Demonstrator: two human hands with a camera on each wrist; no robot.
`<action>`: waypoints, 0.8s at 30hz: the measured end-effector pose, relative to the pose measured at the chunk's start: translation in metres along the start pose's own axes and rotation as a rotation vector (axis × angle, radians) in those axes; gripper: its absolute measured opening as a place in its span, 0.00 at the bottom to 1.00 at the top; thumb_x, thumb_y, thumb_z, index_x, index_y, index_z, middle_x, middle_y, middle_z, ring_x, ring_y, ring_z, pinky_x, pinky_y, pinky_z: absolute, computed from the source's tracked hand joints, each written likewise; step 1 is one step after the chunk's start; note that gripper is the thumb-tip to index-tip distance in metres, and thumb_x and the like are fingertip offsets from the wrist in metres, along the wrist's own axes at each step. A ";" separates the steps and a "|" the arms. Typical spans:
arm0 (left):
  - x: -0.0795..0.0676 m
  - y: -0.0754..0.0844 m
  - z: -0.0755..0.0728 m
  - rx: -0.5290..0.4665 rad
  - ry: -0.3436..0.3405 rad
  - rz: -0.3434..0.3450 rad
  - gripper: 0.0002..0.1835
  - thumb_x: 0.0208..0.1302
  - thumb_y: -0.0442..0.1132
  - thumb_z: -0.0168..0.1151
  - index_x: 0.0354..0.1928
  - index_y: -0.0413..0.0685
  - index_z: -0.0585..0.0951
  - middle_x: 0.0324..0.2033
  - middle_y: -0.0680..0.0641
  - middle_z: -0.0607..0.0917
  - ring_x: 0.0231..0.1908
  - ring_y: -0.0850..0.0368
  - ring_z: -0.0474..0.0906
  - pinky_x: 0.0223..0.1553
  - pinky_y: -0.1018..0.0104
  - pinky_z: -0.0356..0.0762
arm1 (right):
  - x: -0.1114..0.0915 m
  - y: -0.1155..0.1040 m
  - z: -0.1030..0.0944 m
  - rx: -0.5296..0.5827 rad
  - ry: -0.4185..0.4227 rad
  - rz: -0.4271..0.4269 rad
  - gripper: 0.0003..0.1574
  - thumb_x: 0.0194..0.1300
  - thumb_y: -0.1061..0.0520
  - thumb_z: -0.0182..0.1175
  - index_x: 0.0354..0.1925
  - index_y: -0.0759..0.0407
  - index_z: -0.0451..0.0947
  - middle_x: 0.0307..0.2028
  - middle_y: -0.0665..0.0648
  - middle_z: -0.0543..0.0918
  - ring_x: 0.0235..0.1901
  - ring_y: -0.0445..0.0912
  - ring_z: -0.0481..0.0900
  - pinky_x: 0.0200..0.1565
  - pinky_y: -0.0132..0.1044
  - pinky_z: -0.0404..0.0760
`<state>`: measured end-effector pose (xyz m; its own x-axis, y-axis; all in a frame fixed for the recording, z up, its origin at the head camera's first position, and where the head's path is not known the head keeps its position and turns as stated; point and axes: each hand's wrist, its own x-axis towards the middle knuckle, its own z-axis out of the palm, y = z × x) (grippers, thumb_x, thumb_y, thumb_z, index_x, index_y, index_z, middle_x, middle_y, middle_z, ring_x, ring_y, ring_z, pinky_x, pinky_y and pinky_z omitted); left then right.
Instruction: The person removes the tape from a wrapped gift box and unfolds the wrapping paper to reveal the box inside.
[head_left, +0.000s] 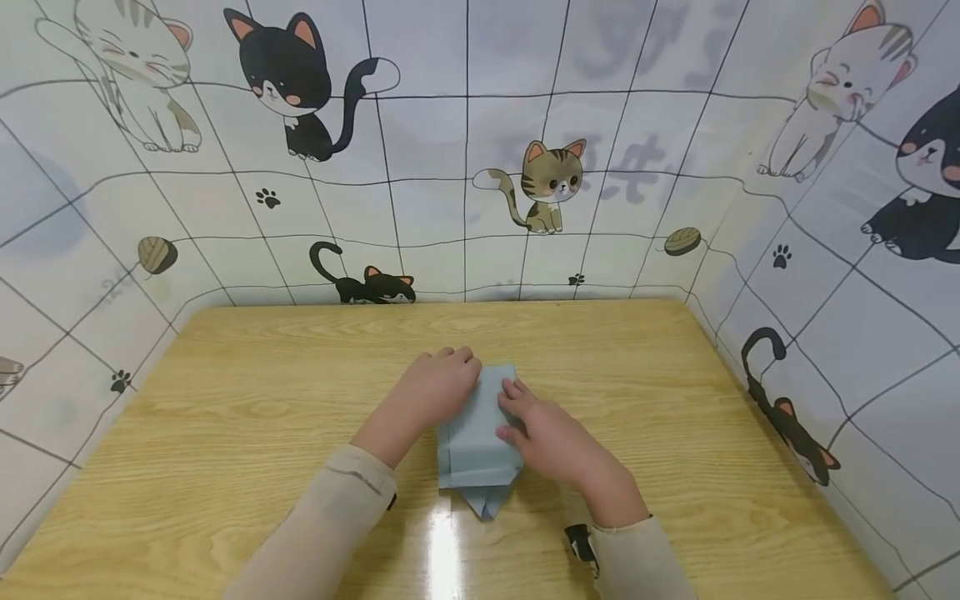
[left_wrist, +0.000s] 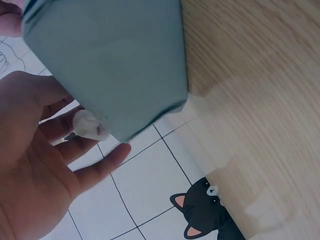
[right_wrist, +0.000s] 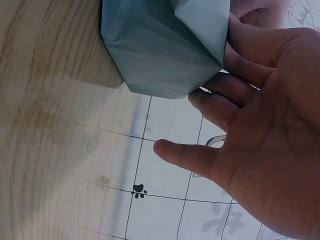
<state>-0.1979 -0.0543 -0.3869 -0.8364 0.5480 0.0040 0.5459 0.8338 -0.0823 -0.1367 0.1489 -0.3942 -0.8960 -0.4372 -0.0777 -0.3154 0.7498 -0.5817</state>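
Note:
A package wrapped in light blue paper (head_left: 480, 450) lies on the table between my hands, with a folded pointed flap (head_left: 486, 500) at its near end. My left hand (head_left: 438, 385) grips its far left edge, fingers bent over it. In the left wrist view a small whitish piece (left_wrist: 89, 125) shows between these fingers and the wrapped side (left_wrist: 110, 60). My right hand (head_left: 551, 433) rests on the package's right edge, fingers spread and loosely extended. Its little finger (right_wrist: 185, 155) stands apart from the paper (right_wrist: 160, 60) in the right wrist view, and the other fingertips are partly hidden behind it.
The wooden table (head_left: 285, 358) stretches out on both sides of the package. A white cloth (head_left: 420, 208) with a grid and cartoon cats rises along the table's back and sides. Light reflects off the tabletop near the front.

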 end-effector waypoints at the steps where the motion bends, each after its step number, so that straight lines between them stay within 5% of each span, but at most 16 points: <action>1: 0.000 -0.001 0.001 -0.002 0.000 0.005 0.15 0.82 0.39 0.55 0.63 0.45 0.82 0.63 0.45 0.83 0.61 0.46 0.83 0.55 0.48 0.88 | 0.000 0.000 0.000 0.000 0.000 -0.001 0.35 0.80 0.55 0.60 0.76 0.69 0.67 0.82 0.64 0.60 0.84 0.59 0.53 0.80 0.60 0.62; 11: 0.009 -0.009 0.001 -0.049 -0.039 0.039 0.18 0.78 0.34 0.60 0.66 0.42 0.78 0.61 0.43 0.83 0.60 0.47 0.82 0.55 0.52 0.88 | 0.001 0.001 0.001 0.005 0.007 -0.006 0.35 0.79 0.56 0.62 0.76 0.69 0.68 0.82 0.64 0.61 0.84 0.59 0.55 0.79 0.59 0.63; 20: 0.027 -0.019 -0.008 -0.042 -0.089 0.061 0.08 0.79 0.34 0.59 0.54 0.46 0.80 0.48 0.47 0.87 0.44 0.52 0.86 0.47 0.55 0.88 | 0.001 0.001 0.000 -0.001 0.010 -0.008 0.35 0.79 0.56 0.61 0.76 0.69 0.68 0.82 0.64 0.61 0.84 0.59 0.54 0.80 0.59 0.63; 24: 0.033 -0.028 -0.012 -0.069 -0.129 0.022 0.15 0.78 0.33 0.59 0.63 0.46 0.77 0.55 0.45 0.88 0.45 0.52 0.86 0.48 0.55 0.88 | 0.001 0.001 0.001 -0.007 0.010 0.002 0.35 0.79 0.55 0.62 0.76 0.68 0.68 0.82 0.63 0.60 0.84 0.57 0.54 0.80 0.58 0.63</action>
<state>-0.2407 -0.0587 -0.3727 -0.8212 0.5566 -0.1257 0.5623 0.8268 -0.0125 -0.1372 0.1489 -0.3953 -0.8995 -0.4312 -0.0706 -0.3163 0.7541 -0.5756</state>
